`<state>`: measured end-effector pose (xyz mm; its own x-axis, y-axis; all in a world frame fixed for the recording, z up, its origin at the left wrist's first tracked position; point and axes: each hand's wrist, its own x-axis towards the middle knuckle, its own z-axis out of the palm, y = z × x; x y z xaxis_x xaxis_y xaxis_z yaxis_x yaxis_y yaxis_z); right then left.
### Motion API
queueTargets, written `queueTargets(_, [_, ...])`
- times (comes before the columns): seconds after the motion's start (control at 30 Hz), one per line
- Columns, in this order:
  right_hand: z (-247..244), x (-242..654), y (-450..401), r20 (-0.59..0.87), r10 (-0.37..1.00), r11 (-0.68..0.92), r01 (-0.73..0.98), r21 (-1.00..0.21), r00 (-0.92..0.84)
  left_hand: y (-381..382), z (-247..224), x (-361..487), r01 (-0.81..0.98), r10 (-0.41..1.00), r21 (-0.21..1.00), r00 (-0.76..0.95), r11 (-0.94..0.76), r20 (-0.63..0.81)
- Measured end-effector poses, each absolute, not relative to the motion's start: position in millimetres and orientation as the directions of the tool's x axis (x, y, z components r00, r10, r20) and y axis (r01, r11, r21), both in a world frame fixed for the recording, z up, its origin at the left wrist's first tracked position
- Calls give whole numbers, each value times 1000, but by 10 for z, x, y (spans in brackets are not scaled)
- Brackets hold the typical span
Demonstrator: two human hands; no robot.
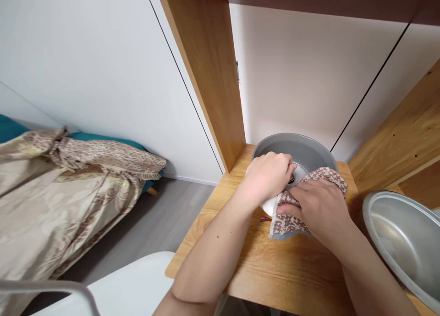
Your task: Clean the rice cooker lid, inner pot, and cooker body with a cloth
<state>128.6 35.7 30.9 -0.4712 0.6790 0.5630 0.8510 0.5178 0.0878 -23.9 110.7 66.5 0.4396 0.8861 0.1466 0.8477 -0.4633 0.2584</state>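
Observation:
A round grey pot (292, 144) stands on the wooden desktop against the wall. Within its rim shows a pale, shiny round surface (300, 170), maybe a lid, with a small dark round fitting (292, 179) near its middle. Over the pot's left side, my left hand (270, 174) is closed with its fingers curled beside that fitting; whatever it grips is hidden. My right hand (318, 208) presses a brown-and-white patterned cloth (290, 222) with a grey-blue edge against the pot's front right side. The cloth drapes over the rim there and covers part of the pale surface.
To the right lies a large oval metal basin (402, 233). Wooden side panels (209, 68) flank the desktop (275, 270), with a dark shelf (319, 2) overhead. A small red tag (265, 219) lies by the pot. A white chair (137, 279) and a cloth-covered sofa (68, 206) are left.

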Motion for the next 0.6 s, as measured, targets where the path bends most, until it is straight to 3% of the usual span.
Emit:
queueTargets(0.37, [384, 1418, 383, 527, 677, 580, 813, 49, -514, 1144, 646, -282, 828, 870, 268, 462, -492, 173])
queueTargets(0.6, [300, 1282, 379, 603, 639, 533, 840, 99, -477, 1112, 646, -241, 840, 878, 256, 449, -478, 164])
